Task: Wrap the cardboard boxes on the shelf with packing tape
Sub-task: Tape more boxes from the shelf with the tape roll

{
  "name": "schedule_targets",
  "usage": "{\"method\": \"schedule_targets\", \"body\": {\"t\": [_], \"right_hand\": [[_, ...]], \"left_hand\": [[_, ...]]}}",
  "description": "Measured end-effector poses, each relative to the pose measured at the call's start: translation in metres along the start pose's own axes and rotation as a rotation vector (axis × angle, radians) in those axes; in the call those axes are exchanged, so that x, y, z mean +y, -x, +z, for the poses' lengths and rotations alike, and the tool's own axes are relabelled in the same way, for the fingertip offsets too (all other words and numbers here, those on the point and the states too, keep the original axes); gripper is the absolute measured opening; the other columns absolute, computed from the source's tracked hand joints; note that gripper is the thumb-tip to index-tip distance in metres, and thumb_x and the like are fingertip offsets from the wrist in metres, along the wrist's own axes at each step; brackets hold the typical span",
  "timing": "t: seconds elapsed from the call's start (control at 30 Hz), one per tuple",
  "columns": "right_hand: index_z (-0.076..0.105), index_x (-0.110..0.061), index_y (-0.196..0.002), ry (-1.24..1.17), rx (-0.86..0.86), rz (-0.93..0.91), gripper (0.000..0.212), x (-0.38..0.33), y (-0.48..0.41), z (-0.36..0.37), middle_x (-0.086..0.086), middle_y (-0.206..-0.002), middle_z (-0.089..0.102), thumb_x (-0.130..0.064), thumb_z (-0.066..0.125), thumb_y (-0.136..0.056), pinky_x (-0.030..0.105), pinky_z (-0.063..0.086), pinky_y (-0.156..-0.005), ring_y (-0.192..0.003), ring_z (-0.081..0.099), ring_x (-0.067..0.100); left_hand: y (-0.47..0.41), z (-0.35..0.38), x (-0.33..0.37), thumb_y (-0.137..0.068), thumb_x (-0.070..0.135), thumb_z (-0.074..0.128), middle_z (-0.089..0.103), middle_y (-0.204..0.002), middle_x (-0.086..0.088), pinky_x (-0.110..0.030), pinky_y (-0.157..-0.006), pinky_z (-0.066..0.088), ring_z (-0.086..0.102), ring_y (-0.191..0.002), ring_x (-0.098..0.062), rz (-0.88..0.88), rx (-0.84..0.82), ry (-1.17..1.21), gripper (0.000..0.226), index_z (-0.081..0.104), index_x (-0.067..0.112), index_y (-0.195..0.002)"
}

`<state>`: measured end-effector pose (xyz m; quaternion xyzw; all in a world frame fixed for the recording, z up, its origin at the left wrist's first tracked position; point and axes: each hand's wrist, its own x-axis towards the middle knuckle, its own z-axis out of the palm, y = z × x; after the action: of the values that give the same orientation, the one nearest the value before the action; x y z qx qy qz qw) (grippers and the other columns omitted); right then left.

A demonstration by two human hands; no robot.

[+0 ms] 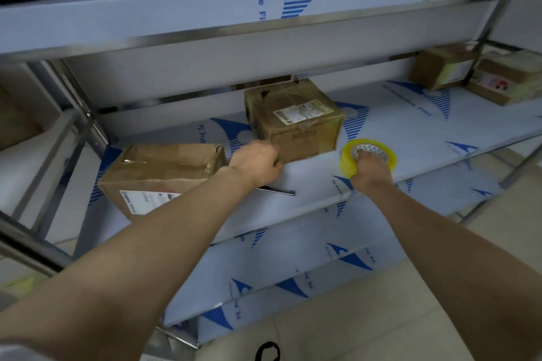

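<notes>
A person reaches both arms into a film-covered steel shelf (293, 205), whose middle board carries the boxes to be wrapped. The middle box (296, 123) stands upright toward the far side, already glossy with old tape. On that slick film it looks likely to slide or turn if tape is pulled hard against it. The left box (164, 173) lies nearer, just beside the left forearm, its top flap crumpled; a sweep of that arm could push it toward the near edge. Two more boxes (443, 67) stand at the far right, well apart from the work. The left grip (258, 160), a bare hand, is curled against the middle box's near left corner; whether it pinches a tape end or only cardboard cannot be told. The right grip (371, 171) holds the yellow tape roll (346, 158) with fingers hooked in its core, just right of the box and close to the shelf's near edge. No strand between roll and box can be made out, and a loose end could fold onto itself. A slim black tool (278, 190) lies under the left forearm, in the way of dragging either box nearer.
</notes>
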<state>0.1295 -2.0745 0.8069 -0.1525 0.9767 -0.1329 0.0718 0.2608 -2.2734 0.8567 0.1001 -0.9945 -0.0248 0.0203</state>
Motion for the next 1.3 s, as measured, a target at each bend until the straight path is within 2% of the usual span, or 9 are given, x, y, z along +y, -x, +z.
{"method": "schedule_targets", "body": {"t": [0.23,0.4,0.53,0.63,0.77,0.97,1.03,1.13,1.3], "right_hand": [[0.039,-0.007,-0.139,0.297,-0.010,-0.049,0.057,0.018,-0.009,0.007,0.019,-0.140,0.043,-0.016,0.063,-0.089,0.038,0.032,-0.111,-0.132,0.037,0.034],[0.047,-0.011,-0.137,0.230,-0.001,-0.074,0.051,0.018,-0.011,0.011,0.018,-0.138,0.047,-0.016,0.060,-0.088,0.038,0.029,-0.110,-0.131,0.038,0.035],[0.050,-0.015,-0.134,0.011,0.085,-0.125,0.045,0.009,-0.003,0.013,0.014,-0.131,0.054,-0.021,0.056,-0.090,0.036,0.028,-0.105,-0.126,0.043,0.035],[0.058,-0.014,-0.126,-0.422,0.063,-0.135,0.041,-0.003,0.006,0.007,0.013,-0.124,0.060,-0.022,0.065,-0.087,0.037,0.034,-0.105,-0.118,0.051,0.033],[0.059,0.003,-0.119,-0.991,-0.052,-0.187,0.040,-0.020,0.034,-0.001,0.019,-0.111,0.065,-0.001,0.071,-0.081,0.040,0.050,-0.093,-0.096,0.060,0.023],[0.058,0.001,-0.119,-1.052,-0.146,-0.322,0.040,-0.044,0.065,-0.005,0.017,-0.109,0.065,0.003,0.069,-0.081,0.037,0.052,-0.087,-0.095,0.062,0.023],[0.057,0.002,-0.120,-1.064,-0.155,-0.335,0.040,-0.053,0.072,-0.006,0.013,-0.106,0.064,0.004,0.069,-0.081,0.036,0.051,-0.087,-0.092,0.062,0.020],[0.056,0.003,-0.121,-1.070,-0.144,-0.340,0.042,-0.065,0.078,-0.006,0.011,-0.105,0.063,0.004,0.069,-0.081,0.036,0.051,-0.088,-0.092,0.060,0.019],[0.056,0.003,-0.121,-1.090,-0.144,-0.314,0.042,-0.084,0.084,-0.007,0.005,-0.097,0.062,0.004,0.068,-0.082,0.012,0.051,-0.069,-0.080,0.059,0.007]], "left_hand": [[0.007,0.011,0.012,-0.093,0.029,0.044,0.060,-0.116,-0.010,-0.036,-0.082,0.050,0.056,-0.105,-0.030,-0.090,-0.047,0.018,0.031,0.062,0.012,-0.112],[0.016,0.013,0.017,-0.092,0.029,0.045,0.059,-0.121,-0.010,-0.040,-0.089,0.050,0.056,-0.109,-0.029,-0.144,-0.058,0.058,0.034,0.060,0.014,-0.118],[0.018,0.014,0.019,-0.092,0.026,0.047,0.060,-0.121,-0.010,-0.039,-0.090,0.049,0.056,-0.110,-0.029,-0.186,-0.049,0.145,0.033,0.060,0.013,-0.118],[0.016,0.011,0.022,-0.090,0.020,0.051,0.062,-0.121,-0.006,-0.032,-0.093,0.047,0.056,-0.114,-0.027,-0.248,0.010,0.342,0.034,0.059,0.017,-0.123],[0.016,-0.004,0.030,-0.086,0.013,0.060,0.055,-0.118,-0.003,-0.024,-0.093,0.040,0.052,-0.115,-0.022,-0.269,0.132,0.672,0.055,0.045,0.016,-0.139],[0.017,-0.019,0.025,-0.077,0.020,0.071,0.024,-0.150,-0.009,-0.027,-0.108,0.024,0.021,-0.140,-0.025,-0.150,0.075,0.709,0.085,0.026,0.019,-0.150],[0.021,-0.020,0.020,-0.069,0.028,0.070,0.031,-0.148,-0.008,-0.020,-0.103,0.024,0.028,-0.137,-0.022,-0.092,0.059,0.709,0.084,0.037,0.017,-0.145],[0.029,-0.021,0.009,-0.077,0.017,0.075,0.045,-0.139,-0.007,-0.012,-0.094,0.027,0.041,-0.129,-0.019,-0.022,0.117,0.706,0.066,0.050,0.016,-0.137],[0.040,-0.019,-0.008,-0.076,0.017,0.079,0.061,-0.124,-0.004,-0.017,-0.096,0.038,0.057,-0.114,-0.016,-0.007,0.308,0.736,0.041,0.069,0.010,-0.115]]}}
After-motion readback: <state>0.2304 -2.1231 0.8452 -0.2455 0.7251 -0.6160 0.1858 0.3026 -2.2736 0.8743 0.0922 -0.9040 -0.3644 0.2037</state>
